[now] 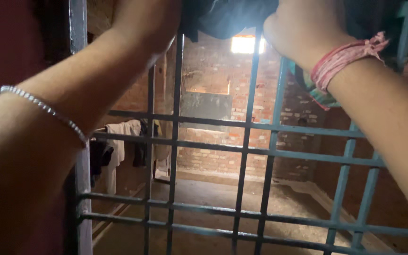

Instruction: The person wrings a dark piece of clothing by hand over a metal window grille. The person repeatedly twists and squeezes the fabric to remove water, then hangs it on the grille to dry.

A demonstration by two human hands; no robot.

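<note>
Up at the top edge of the head view, both hands reach to a dark, limp cloth garment draped over the upper part of a blue-grey painted metal window grille. The left hand, on an arm with a thin silver beaded bracelet, presses at the garment's left end; its fingers are out of view, so I cannot tell whether its grip is closed. The right hand, wrist bound with a red and pink thread band, is curled into a fist against the garment's right part and seems clamped on the cloth, though the fingertips are hidden.

Risks, as a judgement: the fabric could snag on a bar end and tear if tugged sideways, or slip through the grille and drop to the dusty concrete floor in the brick-walled room beyond. A patterned green cloth hangs just below the right wrist and could be dragged along.

Far left, pale and dark clothes hang on a line. No packages, labels or signs show anywhere.
</note>
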